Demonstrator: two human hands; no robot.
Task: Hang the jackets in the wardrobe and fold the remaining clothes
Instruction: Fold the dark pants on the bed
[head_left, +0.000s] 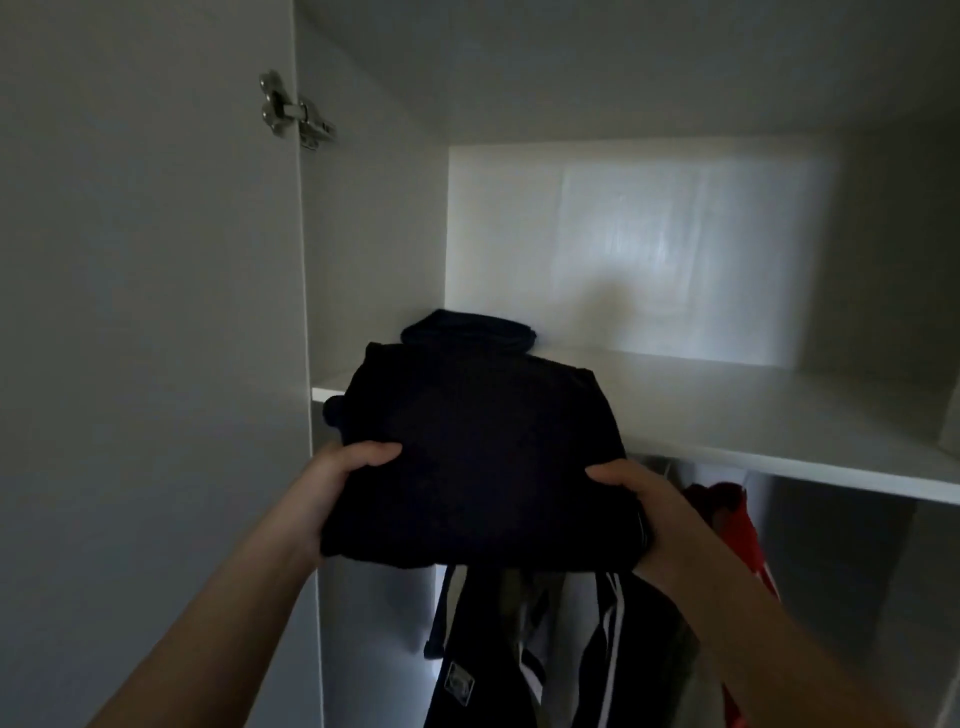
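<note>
A folded black garment (483, 457) is held up in front of the white wardrobe shelf (753, 415), its far half over the shelf's front edge. My left hand (337, 483) grips its left side, thumb on top. My right hand (644, 509) grips its right side, thumb on top as well. Behind it a folded dark garment (467, 330) lies on the shelf near the left wall. Below the shelf hang a black jacket with white stripes (519, 660) and a red jacket (737, 530).
The open wardrobe door (145, 312) stands at the left, its metal hinge (296, 111) high up. To the right of the folded clothes the shelf shows bare white board. The wardrobe's back wall (649, 249) is lit by a patch of light.
</note>
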